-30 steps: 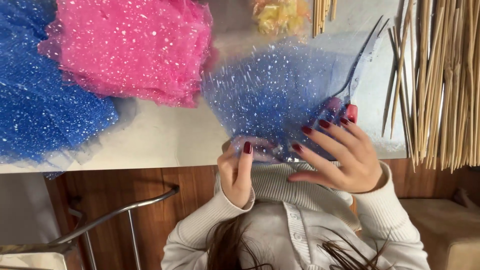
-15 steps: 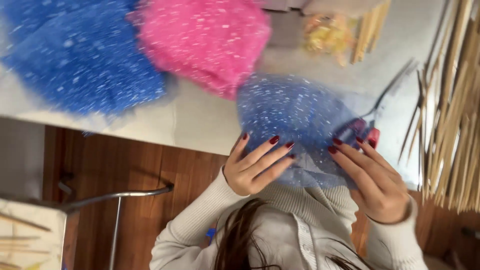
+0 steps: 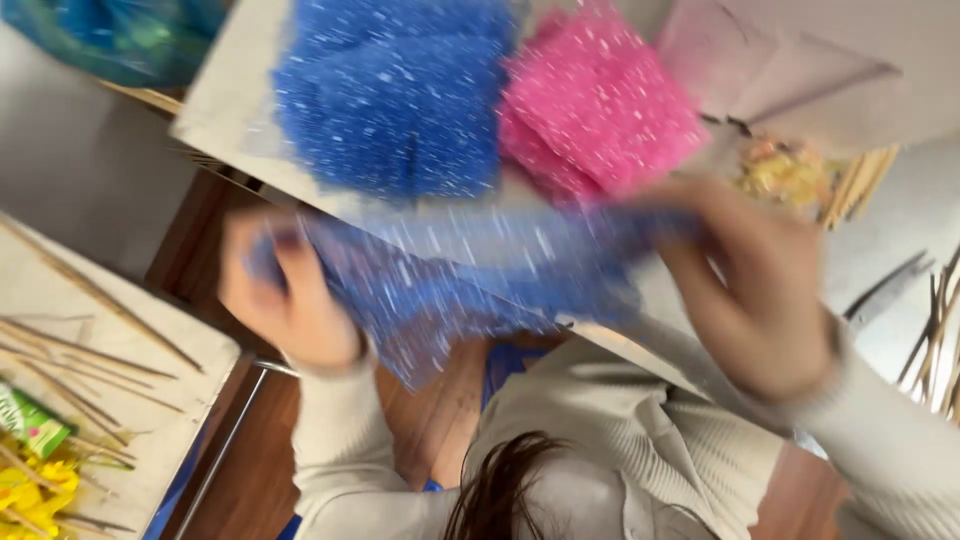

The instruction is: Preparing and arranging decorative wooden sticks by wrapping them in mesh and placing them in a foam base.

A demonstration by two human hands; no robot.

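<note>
A sheet of blue glittery mesh [image 3: 470,275] is stretched between both hands above the table's near edge. My left hand [image 3: 285,295] grips its left end, out past the table over the wooden floor. My right hand [image 3: 760,290] holds the right end, blurred by motion. Behind the sheet, a pile of blue mesh [image 3: 395,95] and a pile of pink mesh [image 3: 600,110] lie on the white table [image 3: 225,115].
Scissors [image 3: 885,290] and thin wooden sticks [image 3: 935,340] lie at the right of the table. Yellowish flowers [image 3: 785,175] sit behind my right hand. A side board [image 3: 170,420] at lower left carries more sticks, yellow flowers and a green packet.
The view has swung to the right and down. The hands have lifted the blue sheet off the table and pulled it apart; the right hand has let go of the scissors.
</note>
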